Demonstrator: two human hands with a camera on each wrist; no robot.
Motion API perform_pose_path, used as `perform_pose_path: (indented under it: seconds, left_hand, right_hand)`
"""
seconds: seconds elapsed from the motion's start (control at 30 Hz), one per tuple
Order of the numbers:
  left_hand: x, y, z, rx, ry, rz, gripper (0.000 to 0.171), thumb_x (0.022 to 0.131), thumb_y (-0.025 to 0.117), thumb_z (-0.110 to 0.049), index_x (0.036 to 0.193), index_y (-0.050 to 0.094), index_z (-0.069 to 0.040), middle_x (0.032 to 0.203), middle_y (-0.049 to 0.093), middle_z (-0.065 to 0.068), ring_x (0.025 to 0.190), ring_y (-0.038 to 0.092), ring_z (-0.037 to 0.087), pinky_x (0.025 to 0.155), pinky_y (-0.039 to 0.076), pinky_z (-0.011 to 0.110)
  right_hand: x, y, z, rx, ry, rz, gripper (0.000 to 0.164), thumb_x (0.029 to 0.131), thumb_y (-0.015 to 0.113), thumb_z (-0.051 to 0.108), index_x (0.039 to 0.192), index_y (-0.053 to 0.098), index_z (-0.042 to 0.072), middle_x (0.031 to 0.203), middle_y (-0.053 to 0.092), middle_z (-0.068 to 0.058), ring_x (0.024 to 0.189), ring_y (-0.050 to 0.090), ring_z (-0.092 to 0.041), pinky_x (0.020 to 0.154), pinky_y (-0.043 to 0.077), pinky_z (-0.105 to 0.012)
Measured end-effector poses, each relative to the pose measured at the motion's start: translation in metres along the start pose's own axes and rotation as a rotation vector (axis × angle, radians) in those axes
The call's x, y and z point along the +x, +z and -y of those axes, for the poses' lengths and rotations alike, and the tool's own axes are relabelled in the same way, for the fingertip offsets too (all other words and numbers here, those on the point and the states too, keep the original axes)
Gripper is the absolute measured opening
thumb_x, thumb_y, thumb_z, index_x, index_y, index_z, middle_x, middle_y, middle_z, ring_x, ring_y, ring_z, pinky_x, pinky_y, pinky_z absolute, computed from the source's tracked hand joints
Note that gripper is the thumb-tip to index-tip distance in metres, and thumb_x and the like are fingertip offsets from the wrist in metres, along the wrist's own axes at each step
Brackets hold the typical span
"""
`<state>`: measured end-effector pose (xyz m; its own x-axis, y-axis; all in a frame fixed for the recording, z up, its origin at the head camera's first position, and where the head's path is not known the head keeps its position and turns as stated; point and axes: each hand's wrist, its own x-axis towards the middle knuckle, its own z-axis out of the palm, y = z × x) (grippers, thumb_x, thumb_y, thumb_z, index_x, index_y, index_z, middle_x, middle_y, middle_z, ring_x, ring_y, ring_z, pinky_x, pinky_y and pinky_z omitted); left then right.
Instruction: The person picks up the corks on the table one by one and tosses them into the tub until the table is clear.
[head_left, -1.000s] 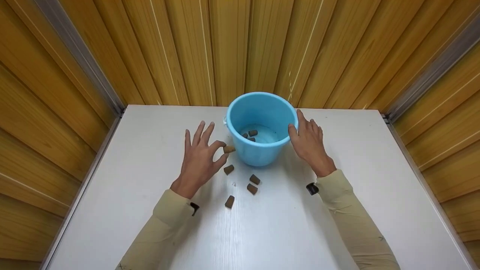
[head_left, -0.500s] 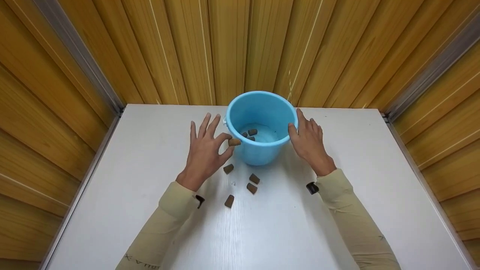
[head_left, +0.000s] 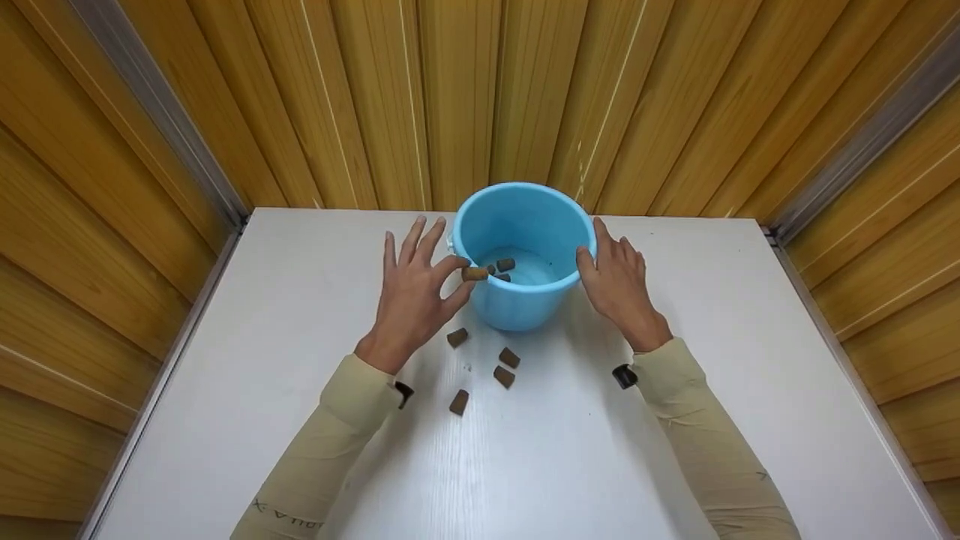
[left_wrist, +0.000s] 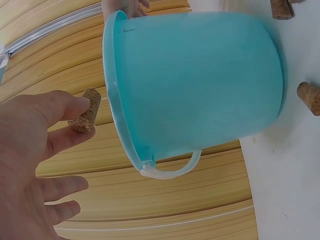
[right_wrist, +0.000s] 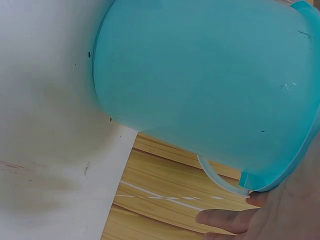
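Note:
Between left thumb and index finger, my left hand (head_left: 409,307) pinches a tapered cork stopper (head_left: 475,274), the other fingers spread out. This cork overlaps the near left rim of a light blue bucket (head_left: 517,307) in the head view. From the left wrist, the cork (left_wrist: 90,111) shows just outside the bucket's mouth. My right hand (head_left: 619,289) holds the bucket's right rim, thumb at the edge and fingers along the outside. Inside, several corks (head_left: 505,264) lie on the bucket's bottom, partly hidden by the near wall.
Several loose corks lie on the white table (head_left: 570,465) in front of the bucket, among them one cork (head_left: 457,337) near its base and another cork (head_left: 459,403) closest to me. Wood-patterned panels (head_left: 457,105) enclose the back and sides. A white handle (left_wrist: 172,172) hangs on the bucket.
My left hand has moved up and right, carrying the cork from beside the bucket's wall to its rim. The right hand and bucket have stayed in place.

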<state>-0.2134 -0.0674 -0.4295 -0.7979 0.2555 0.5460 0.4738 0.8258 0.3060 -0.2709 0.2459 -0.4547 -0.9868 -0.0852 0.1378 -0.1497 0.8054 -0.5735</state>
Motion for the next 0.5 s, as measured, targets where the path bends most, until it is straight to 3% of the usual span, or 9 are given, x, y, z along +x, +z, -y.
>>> perform_pose_path:
  seconds: [0.5]
  left_hand:
    - [0.015,0.013,-0.003,-0.031,-0.022,-0.001,0.03,0.095,0.081,-0.036,0.12,0.081,-0.019,0.161,0.049,0.017,0.156,0.03,0.043,0.12,0.014,0.075]
  right_hand:
    - [0.001,0.002,0.0,-0.016,0.016,0.01,0.075,0.11,0.03,0.045,0.17,0.011,0.004,0.165,0.034,-0.031,0.156,0.009,-0.056,0.121,0.001,-0.071]
